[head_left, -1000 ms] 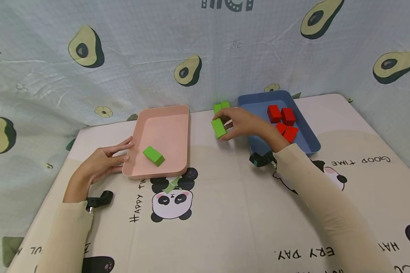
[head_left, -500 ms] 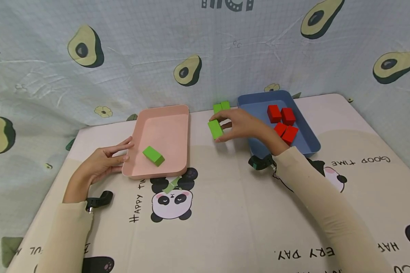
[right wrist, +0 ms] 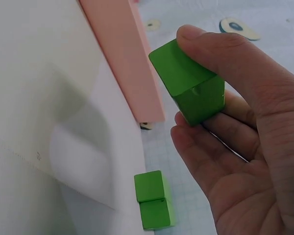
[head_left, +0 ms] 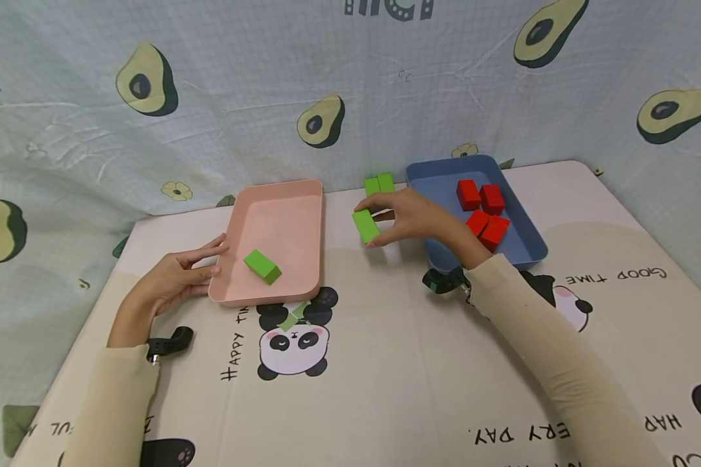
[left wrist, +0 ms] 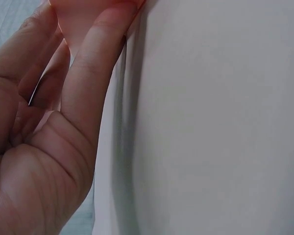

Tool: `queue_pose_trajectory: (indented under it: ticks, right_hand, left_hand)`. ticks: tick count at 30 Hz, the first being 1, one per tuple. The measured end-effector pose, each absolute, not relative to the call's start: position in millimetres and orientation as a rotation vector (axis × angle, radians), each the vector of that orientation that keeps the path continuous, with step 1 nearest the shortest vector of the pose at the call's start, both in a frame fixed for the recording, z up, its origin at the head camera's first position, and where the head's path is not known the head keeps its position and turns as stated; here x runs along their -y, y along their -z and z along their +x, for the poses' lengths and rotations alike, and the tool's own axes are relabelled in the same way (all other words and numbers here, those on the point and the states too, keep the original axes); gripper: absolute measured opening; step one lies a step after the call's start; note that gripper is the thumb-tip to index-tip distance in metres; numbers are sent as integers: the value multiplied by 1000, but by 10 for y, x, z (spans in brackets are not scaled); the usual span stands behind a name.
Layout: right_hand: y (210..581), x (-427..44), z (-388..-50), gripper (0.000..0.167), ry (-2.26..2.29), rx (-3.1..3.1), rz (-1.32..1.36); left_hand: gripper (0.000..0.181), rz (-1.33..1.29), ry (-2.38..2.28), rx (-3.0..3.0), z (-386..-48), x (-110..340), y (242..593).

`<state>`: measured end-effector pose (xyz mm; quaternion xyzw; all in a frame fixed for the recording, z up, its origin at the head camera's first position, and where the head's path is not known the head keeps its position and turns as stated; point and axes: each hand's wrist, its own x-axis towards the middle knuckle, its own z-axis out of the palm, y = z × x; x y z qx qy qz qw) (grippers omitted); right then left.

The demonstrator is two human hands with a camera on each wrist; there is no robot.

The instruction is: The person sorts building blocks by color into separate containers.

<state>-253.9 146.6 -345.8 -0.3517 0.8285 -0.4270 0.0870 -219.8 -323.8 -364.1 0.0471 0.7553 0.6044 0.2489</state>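
Note:
My right hand [head_left: 411,214] pinches a green block [head_left: 365,225] between thumb and fingers, holding it above the table, between the two trays. In the right wrist view the thumb lies on this green block [right wrist: 191,81], with the fingers on its other side. My left hand [head_left: 178,275] touches the left side of the pink tray [head_left: 280,211], its fingers fairly straight. The left wrist view shows that hand [left wrist: 78,98] against the tray wall [left wrist: 81,19]. Another green block [head_left: 262,266] lies inside the pink tray.
Two green blocks [head_left: 380,184] stand side by side at the table's back edge, beyond my right hand. To the right, a blue tray [head_left: 441,181] holds several red blocks [head_left: 468,194], partly under my right forearm. A patterned cloth [head_left: 239,78] hangs behind the table.
The right hand has moved slightly left and a little toward me with the green block, away from the two at the back edge. The left hand and both trays have stayed put.

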Motion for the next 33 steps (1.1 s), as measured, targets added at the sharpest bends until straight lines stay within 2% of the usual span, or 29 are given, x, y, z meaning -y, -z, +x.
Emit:
queue_pose_trajectory:
  ticks: [33]
  right_hand:
    - [3412, -1170, -2483, 63, 1241, -2446, -1079]
  left_hand:
    - [59, 118, -1641, -2047, -2199, 3241, 3630]
